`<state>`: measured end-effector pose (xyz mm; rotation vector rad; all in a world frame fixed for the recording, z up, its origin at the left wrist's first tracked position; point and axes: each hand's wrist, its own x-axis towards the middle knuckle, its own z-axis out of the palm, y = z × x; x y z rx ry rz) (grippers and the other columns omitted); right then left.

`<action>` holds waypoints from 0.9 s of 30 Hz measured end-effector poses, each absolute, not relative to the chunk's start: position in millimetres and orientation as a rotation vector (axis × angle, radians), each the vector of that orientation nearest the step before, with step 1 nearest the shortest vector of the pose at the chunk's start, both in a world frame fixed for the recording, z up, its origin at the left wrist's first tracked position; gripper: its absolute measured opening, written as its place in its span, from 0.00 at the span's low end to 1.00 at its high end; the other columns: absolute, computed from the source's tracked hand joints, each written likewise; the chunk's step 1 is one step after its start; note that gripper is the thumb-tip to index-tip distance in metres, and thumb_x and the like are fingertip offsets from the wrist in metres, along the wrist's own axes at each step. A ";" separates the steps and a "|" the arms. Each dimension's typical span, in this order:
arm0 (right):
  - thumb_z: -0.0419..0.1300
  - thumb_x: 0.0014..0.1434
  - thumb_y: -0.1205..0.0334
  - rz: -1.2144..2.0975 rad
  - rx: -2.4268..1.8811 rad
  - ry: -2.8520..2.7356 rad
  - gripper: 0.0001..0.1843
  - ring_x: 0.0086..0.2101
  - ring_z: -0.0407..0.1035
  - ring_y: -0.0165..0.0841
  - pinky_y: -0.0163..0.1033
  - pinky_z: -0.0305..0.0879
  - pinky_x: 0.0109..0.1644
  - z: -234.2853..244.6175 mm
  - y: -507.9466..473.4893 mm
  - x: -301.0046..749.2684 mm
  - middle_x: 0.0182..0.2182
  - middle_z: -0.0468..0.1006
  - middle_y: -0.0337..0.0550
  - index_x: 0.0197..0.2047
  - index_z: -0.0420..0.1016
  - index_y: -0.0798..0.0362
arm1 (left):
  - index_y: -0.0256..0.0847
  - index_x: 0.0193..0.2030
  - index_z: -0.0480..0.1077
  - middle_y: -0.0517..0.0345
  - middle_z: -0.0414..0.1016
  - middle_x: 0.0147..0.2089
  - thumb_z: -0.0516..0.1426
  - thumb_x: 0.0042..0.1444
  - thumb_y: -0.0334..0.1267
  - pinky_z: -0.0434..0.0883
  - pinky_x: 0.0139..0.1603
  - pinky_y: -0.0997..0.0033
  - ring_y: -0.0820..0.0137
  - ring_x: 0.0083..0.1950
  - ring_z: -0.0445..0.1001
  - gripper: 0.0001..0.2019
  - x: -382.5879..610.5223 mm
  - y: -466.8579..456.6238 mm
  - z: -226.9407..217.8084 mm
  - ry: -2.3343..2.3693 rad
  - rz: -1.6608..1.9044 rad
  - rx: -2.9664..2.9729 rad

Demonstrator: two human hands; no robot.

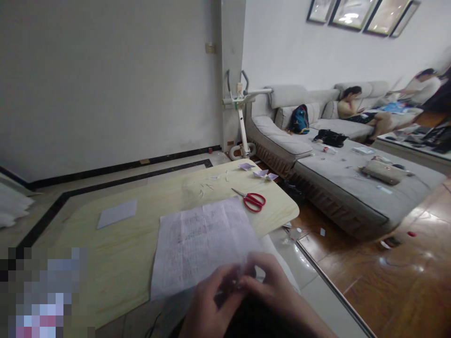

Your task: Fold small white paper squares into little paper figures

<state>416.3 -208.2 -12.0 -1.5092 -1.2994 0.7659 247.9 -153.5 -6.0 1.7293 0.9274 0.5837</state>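
Observation:
My left hand and my right hand meet at the table's near edge, fingers bent and fingertips pinched together. Whatever lies between them is too small and blurred to name. Just beyond, a large creased sheet of paper with lines of writing lies flat, its near right corner partly behind my hands. Red-handled scissors rest past its far right corner, blades pointing left. Small folded paper pieces sit near the far right edge. Thin paper scraps are scattered left of them.
The pale yellow table also bears a white rectangle of paper on its left. Rightward stands a grey sofa with bags; two people are on it, away from me. Pixelated blocks cover the lower left corner.

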 end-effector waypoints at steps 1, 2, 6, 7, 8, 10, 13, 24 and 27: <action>0.69 0.54 0.56 0.761 -1.514 -1.306 0.13 0.28 0.67 0.33 0.38 0.61 0.35 -10.3 -208.5 416.9 0.23 0.76 0.38 0.24 0.75 0.52 | 0.49 0.48 0.78 0.54 0.85 0.47 0.62 0.57 0.47 0.79 0.45 0.67 0.60 0.47 0.83 0.14 248.3 -154.8 -5.9 0.934 0.579 1.691; 0.69 0.54 0.56 0.759 -1.514 -1.315 0.13 0.27 0.67 0.33 0.38 0.61 0.35 -8.6 -209.0 417.4 0.22 0.76 0.38 0.24 0.75 0.52 | 0.48 0.48 0.78 0.54 0.85 0.48 0.62 0.56 0.47 0.79 0.46 0.67 0.59 0.47 0.83 0.14 248.8 -156.2 -6.6 0.946 0.587 1.651; 0.66 0.57 0.56 0.701 -1.514 -1.306 0.13 0.27 0.65 0.32 0.37 0.60 0.34 -3.2 -211.5 417.7 0.22 0.75 0.37 0.24 0.73 0.52 | 0.45 0.49 0.77 0.52 0.84 0.48 0.62 0.56 0.48 0.79 0.46 0.67 0.60 0.47 0.82 0.16 253.3 -161.0 -11.4 0.959 0.653 1.468; 0.65 0.57 0.55 0.685 -1.508 -1.303 0.13 0.27 0.65 0.32 0.37 0.60 0.34 -2.5 -211.7 417.6 0.22 0.74 0.37 0.25 0.73 0.52 | 0.45 0.49 0.77 0.52 0.84 0.48 0.62 0.56 0.48 0.79 0.45 0.68 0.61 0.46 0.83 0.16 255.0 -161.9 -12.0 0.952 0.672 1.434; 0.64 0.58 0.55 0.672 -1.497 -1.302 0.14 0.27 0.65 0.32 0.37 0.60 0.34 -2.0 -211.7 417.6 0.22 0.74 0.37 0.25 0.72 0.52 | 0.44 0.49 0.77 0.51 0.84 0.47 0.62 0.56 0.48 0.79 0.43 0.69 0.61 0.44 0.83 0.17 256.8 -162.5 -12.2 0.946 0.690 1.412; 0.64 0.58 0.55 0.665 -1.469 -1.313 0.14 0.26 0.65 0.32 0.37 0.59 0.33 -1.5 -211.1 418.3 0.22 0.74 0.37 0.25 0.72 0.52 | 0.44 0.48 0.77 0.51 0.84 0.47 0.61 0.56 0.49 0.79 0.42 0.69 0.63 0.40 0.83 0.16 260.2 -163.3 -11.5 0.941 0.718 1.398; 0.63 0.59 0.56 0.664 -1.453 -1.345 0.13 0.27 0.65 0.32 0.36 0.60 0.33 -1.1 -210.5 420.6 0.23 0.74 0.37 0.25 0.71 0.52 | 0.44 0.47 0.77 0.51 0.84 0.47 0.61 0.57 0.51 0.79 0.41 0.68 0.63 0.38 0.83 0.17 263.9 -163.5 -9.7 0.935 0.727 1.378; 0.62 0.59 0.63 0.476 -1.539 -1.455 0.11 0.27 0.67 0.32 0.37 0.61 0.35 -1.6 -217.7 422.1 0.23 0.74 0.38 0.25 0.68 0.51 | 0.45 0.49 0.75 0.52 0.84 0.47 0.55 0.64 0.38 0.78 0.46 0.66 0.62 0.45 0.83 0.10 263.5 -162.9 -33.9 0.952 1.065 1.871; 0.59 0.57 0.67 0.303 -1.532 -1.482 0.12 0.24 0.64 0.30 0.34 0.58 0.30 -4.0 -217.7 414.9 0.21 0.70 0.37 0.23 0.64 0.51 | 0.46 0.54 0.72 0.52 0.84 0.46 0.54 0.65 0.33 0.79 0.46 0.66 0.61 0.46 0.83 0.13 262.7 -158.1 -40.0 0.897 1.232 2.211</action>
